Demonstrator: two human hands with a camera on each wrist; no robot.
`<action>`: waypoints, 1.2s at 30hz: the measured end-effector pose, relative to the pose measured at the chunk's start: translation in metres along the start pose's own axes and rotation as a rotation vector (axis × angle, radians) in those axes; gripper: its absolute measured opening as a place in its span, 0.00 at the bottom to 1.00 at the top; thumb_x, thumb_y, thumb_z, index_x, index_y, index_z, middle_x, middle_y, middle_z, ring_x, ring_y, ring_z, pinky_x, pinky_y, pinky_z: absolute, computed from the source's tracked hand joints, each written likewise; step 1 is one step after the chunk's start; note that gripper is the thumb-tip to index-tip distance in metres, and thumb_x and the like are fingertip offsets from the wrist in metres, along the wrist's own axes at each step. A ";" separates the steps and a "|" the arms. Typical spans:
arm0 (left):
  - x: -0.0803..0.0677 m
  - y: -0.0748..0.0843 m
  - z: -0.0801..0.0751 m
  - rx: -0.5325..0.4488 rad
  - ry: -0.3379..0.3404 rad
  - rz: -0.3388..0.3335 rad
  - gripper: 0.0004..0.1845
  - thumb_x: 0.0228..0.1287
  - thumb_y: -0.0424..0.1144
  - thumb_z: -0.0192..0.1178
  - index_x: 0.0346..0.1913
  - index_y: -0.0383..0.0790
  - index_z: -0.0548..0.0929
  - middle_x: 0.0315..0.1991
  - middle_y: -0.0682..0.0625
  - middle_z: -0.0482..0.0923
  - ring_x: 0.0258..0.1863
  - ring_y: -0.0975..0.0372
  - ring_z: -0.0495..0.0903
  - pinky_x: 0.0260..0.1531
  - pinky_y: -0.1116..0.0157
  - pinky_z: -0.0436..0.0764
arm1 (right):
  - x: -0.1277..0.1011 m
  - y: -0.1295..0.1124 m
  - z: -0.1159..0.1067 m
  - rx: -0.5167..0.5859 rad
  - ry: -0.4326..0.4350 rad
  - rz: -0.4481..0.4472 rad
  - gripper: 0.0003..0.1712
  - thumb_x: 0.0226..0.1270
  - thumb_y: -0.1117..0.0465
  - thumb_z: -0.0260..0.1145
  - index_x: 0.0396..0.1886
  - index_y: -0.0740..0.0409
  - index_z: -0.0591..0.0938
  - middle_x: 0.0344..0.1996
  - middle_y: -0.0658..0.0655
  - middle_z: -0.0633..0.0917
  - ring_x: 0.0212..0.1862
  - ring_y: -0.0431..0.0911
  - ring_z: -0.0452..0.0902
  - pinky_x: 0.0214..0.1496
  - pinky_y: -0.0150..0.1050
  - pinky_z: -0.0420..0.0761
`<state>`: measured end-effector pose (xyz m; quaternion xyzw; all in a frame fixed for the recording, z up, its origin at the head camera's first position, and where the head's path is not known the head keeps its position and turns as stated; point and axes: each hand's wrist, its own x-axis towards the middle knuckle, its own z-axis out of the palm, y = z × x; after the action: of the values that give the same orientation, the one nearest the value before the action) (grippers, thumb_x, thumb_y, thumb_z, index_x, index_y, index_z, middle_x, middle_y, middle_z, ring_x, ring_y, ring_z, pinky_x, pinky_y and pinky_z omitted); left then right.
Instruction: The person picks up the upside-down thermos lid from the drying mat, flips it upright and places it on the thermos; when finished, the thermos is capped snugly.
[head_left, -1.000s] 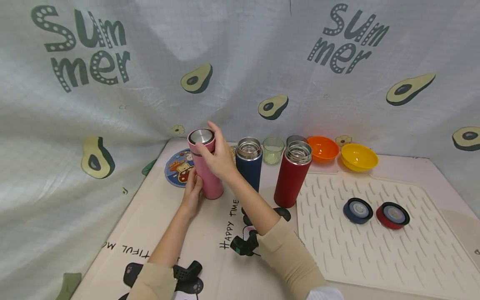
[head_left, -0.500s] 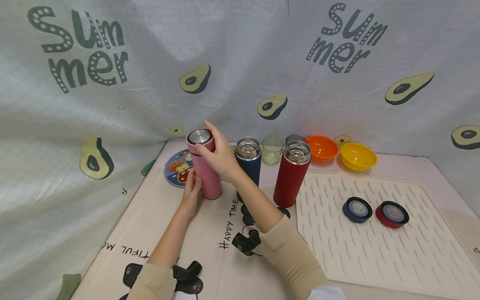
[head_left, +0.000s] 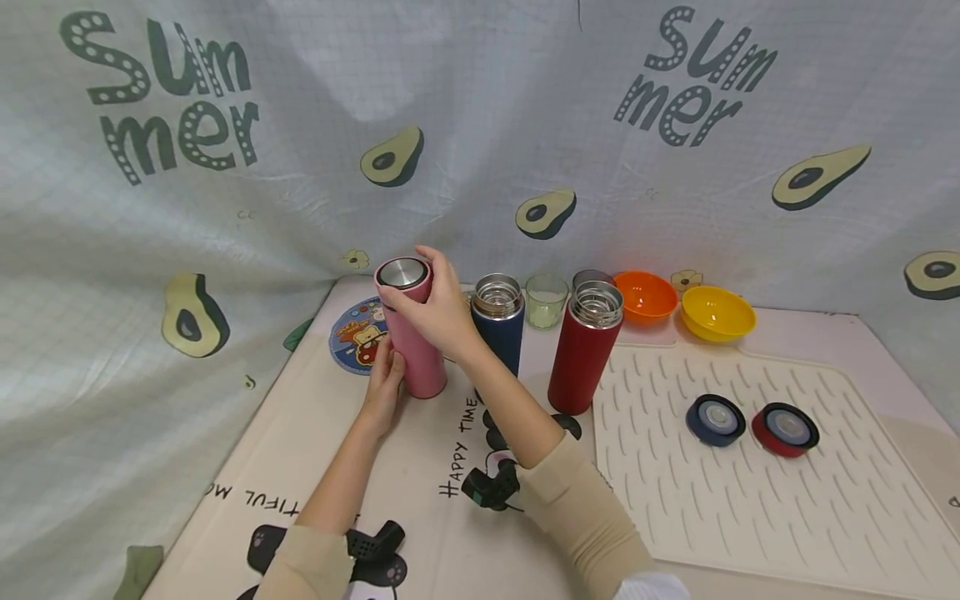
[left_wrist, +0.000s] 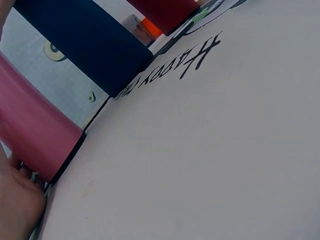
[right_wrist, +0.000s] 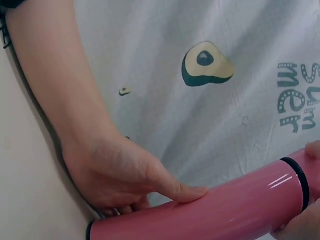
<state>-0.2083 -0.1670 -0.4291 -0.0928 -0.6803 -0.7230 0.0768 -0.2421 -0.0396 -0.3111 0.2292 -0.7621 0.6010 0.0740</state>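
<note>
A pink thermos (head_left: pixel 422 367) stands upright on the left part of the table, its steel-topped lid (head_left: pixel 402 272) in place. Low on its body, my left hand (head_left: pixel 385 379) holds the side, with the thumb along the wall in the right wrist view. My right hand (head_left: pixel 442 317) grips the lid from the right, thumb across the front and fingers behind. Right of it stand a blue thermos (head_left: pixel 501 333) and a red thermos (head_left: pixel 583 358), both with bare steel mouths. In the right wrist view, a black ring (right_wrist: pixel 299 180) marks the seam below the lid.
A blue lid (head_left: pixel 716 420) and a red lid (head_left: pixel 786 429) lie on a cream mat (head_left: pixel 720 508) at right. Behind are a glass cup (head_left: pixel 546 302), an orange bowl (head_left: pixel 647 298) and a yellow bowl (head_left: pixel 718 315). A round cartoon coaster (head_left: pixel 348 337) lies left of the pink thermos.
My right thumb has shifted left round the front of the lid. The left hand and the pink thermos stay in place.
</note>
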 end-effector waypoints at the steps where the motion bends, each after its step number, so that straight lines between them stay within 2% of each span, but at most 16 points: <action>1: 0.000 0.000 0.000 0.000 0.000 0.003 0.21 0.73 0.38 0.35 0.66 0.37 0.54 0.55 0.51 0.64 0.54 0.64 0.66 0.57 0.62 0.63 | 0.000 -0.001 0.001 -0.002 0.012 0.014 0.42 0.55 0.50 0.68 0.66 0.54 0.59 0.55 0.58 0.67 0.52 0.46 0.68 0.49 0.38 0.75; 5: 0.000 0.001 0.000 -0.002 -0.002 0.013 0.21 0.73 0.40 0.35 0.66 0.36 0.54 0.55 0.50 0.64 0.53 0.64 0.66 0.56 0.63 0.64 | 0.000 0.000 0.003 0.003 0.023 0.039 0.40 0.59 0.52 0.64 0.67 0.55 0.58 0.57 0.60 0.66 0.55 0.48 0.67 0.53 0.41 0.73; 9: 0.000 0.000 0.001 -0.001 -0.006 0.004 0.22 0.73 0.39 0.34 0.66 0.35 0.52 0.56 0.46 0.63 0.53 0.64 0.65 0.57 0.62 0.63 | -0.002 0.001 0.004 0.084 -0.004 0.041 0.36 0.63 0.58 0.59 0.69 0.58 0.56 0.60 0.61 0.67 0.58 0.48 0.66 0.58 0.42 0.69; 12: 0.000 0.000 0.000 -0.002 -0.008 -0.003 0.22 0.74 0.38 0.33 0.67 0.35 0.52 0.58 0.46 0.61 0.55 0.64 0.63 0.58 0.63 0.61 | -0.002 0.002 0.005 0.141 0.000 0.048 0.36 0.60 0.57 0.63 0.66 0.57 0.59 0.57 0.58 0.71 0.55 0.46 0.70 0.54 0.40 0.73; 15: 0.000 0.000 0.000 0.002 -0.013 0.006 0.22 0.74 0.38 0.32 0.66 0.35 0.52 0.59 0.46 0.60 0.56 0.64 0.62 0.58 0.62 0.60 | 0.000 0.003 0.006 0.137 0.025 0.055 0.39 0.55 0.54 0.69 0.63 0.56 0.62 0.54 0.56 0.70 0.53 0.45 0.70 0.51 0.37 0.75; 19: -0.001 0.001 -0.001 0.007 -0.021 0.014 0.21 0.74 0.38 0.32 0.66 0.36 0.53 0.59 0.47 0.60 0.57 0.63 0.61 0.60 0.60 0.59 | -0.001 0.003 0.007 0.104 0.024 0.064 0.39 0.58 0.54 0.66 0.66 0.56 0.59 0.58 0.58 0.67 0.55 0.46 0.67 0.54 0.39 0.72; 22: -0.001 0.001 -0.001 0.001 -0.025 0.014 0.22 0.74 0.38 0.33 0.66 0.36 0.53 0.60 0.47 0.59 0.57 0.63 0.61 0.60 0.59 0.58 | -0.001 0.003 0.007 0.166 0.003 0.078 0.38 0.60 0.57 0.63 0.67 0.56 0.58 0.59 0.58 0.67 0.56 0.47 0.67 0.56 0.40 0.71; 24: -0.001 0.001 -0.001 -0.002 -0.023 0.014 0.22 0.73 0.38 0.33 0.67 0.36 0.52 0.60 0.47 0.59 0.57 0.63 0.61 0.60 0.59 0.58 | 0.000 0.003 0.007 0.197 0.014 0.079 0.38 0.58 0.58 0.66 0.65 0.56 0.59 0.57 0.57 0.69 0.56 0.46 0.68 0.55 0.40 0.72; 27: 0.000 0.000 0.000 -0.004 -0.024 0.016 0.22 0.73 0.37 0.33 0.67 0.35 0.52 0.60 0.46 0.60 0.57 0.63 0.62 0.59 0.61 0.59 | 0.001 0.004 0.007 0.170 0.023 0.102 0.41 0.52 0.54 0.71 0.62 0.54 0.60 0.55 0.55 0.68 0.54 0.45 0.68 0.53 0.39 0.73; 29: 0.000 0.001 0.000 0.002 -0.019 0.009 0.23 0.74 0.38 0.33 0.67 0.35 0.52 0.60 0.46 0.60 0.57 0.63 0.62 0.59 0.62 0.60 | 0.001 0.003 0.007 0.155 0.002 0.110 0.42 0.54 0.54 0.69 0.64 0.54 0.58 0.57 0.56 0.66 0.55 0.45 0.66 0.55 0.40 0.71; 32: -0.001 0.001 -0.001 0.005 -0.015 -0.001 0.23 0.74 0.39 0.33 0.68 0.36 0.51 0.60 0.44 0.60 0.56 0.63 0.63 0.58 0.63 0.62 | 0.000 0.003 0.009 0.233 -0.034 0.115 0.39 0.60 0.58 0.63 0.68 0.56 0.56 0.59 0.58 0.65 0.57 0.47 0.65 0.57 0.42 0.69; 36: -0.002 0.001 -0.001 0.007 -0.019 -0.001 0.24 0.74 0.39 0.33 0.68 0.35 0.51 0.62 0.41 0.59 0.57 0.62 0.63 0.59 0.62 0.61 | -0.002 0.004 0.011 0.345 0.015 0.089 0.36 0.58 0.63 0.65 0.63 0.57 0.59 0.56 0.57 0.69 0.55 0.47 0.68 0.55 0.40 0.71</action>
<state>-0.2064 -0.1683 -0.4285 -0.0991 -0.6835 -0.7197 0.0701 -0.2402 -0.0491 -0.3189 0.2002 -0.6566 0.7271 0.0125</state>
